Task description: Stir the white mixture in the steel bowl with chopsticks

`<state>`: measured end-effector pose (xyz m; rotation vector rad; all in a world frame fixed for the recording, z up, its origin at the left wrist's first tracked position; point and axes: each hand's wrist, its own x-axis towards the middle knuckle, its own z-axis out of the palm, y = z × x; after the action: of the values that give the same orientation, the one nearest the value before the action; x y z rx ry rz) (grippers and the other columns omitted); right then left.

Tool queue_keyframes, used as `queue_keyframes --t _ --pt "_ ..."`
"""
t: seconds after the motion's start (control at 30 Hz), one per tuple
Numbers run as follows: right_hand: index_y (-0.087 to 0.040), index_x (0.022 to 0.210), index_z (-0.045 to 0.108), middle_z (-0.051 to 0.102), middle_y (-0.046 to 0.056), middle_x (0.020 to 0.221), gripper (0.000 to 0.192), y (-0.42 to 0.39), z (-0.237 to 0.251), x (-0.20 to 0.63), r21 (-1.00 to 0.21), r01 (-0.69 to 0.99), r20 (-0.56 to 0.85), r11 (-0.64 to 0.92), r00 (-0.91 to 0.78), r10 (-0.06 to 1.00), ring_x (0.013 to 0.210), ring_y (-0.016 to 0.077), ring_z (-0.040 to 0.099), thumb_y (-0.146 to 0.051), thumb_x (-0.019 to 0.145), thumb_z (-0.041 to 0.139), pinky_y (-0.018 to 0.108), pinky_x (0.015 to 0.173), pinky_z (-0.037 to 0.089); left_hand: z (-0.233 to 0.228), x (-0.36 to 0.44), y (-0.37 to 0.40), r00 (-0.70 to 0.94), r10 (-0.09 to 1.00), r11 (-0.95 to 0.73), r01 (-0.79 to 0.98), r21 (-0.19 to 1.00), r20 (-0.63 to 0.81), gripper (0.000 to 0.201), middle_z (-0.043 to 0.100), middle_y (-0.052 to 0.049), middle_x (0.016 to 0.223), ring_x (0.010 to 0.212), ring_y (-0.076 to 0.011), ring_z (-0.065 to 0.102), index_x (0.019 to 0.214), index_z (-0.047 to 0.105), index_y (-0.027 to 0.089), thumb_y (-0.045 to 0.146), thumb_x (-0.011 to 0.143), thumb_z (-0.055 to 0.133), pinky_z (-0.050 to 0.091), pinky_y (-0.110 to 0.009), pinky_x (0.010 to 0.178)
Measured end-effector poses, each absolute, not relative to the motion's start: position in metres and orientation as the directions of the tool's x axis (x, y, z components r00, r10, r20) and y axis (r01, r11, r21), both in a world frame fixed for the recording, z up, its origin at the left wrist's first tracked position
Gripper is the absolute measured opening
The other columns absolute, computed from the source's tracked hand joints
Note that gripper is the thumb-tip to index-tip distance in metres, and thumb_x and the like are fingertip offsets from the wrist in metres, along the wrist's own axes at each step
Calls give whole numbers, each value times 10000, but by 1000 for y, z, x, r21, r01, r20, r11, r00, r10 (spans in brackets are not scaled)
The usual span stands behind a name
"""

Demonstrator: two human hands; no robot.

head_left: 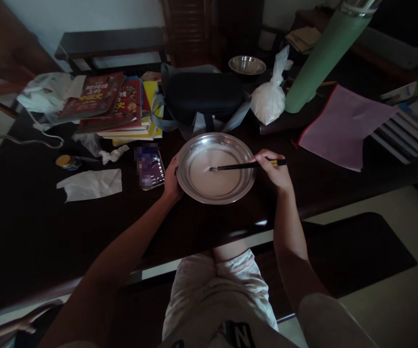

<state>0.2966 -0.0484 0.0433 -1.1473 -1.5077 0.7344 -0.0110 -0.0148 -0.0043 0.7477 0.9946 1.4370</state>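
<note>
A shiny steel bowl (190,150) sits on the dark table (31,227) in front of me, holding a pale, milky liquid. My left hand (171,180) grips the bowl's left rim. My right hand (274,170) holds dark chopsticks (243,166) at the bowl's right side. Their tips reach left and dip into the liquid near the bowl's middle.
A phone (150,166) lies just left of the bowl, with crumpled tissue (90,184) and a small jar (67,162) farther left. Behind stand stacked books (118,104), a dark case (203,95), a white plastic bag (269,99), a green flask (323,53), a small steel bowl (247,65) and a pink cloth (343,126).
</note>
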Motion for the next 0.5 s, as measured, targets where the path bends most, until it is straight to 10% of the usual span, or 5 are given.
queue_keyframes --t 0.5 --pt "-267 716 773 744 -2 694 438 -49 43 297 -917 225 357 329 93 929 704 182 721 -669 885 731 338 712 583 -3 -9 -15 -126 987 35 -453 891 -103 239 801 -60 1174 1240 -300 681 951 781 241 362 773 679 509 -402 1124"
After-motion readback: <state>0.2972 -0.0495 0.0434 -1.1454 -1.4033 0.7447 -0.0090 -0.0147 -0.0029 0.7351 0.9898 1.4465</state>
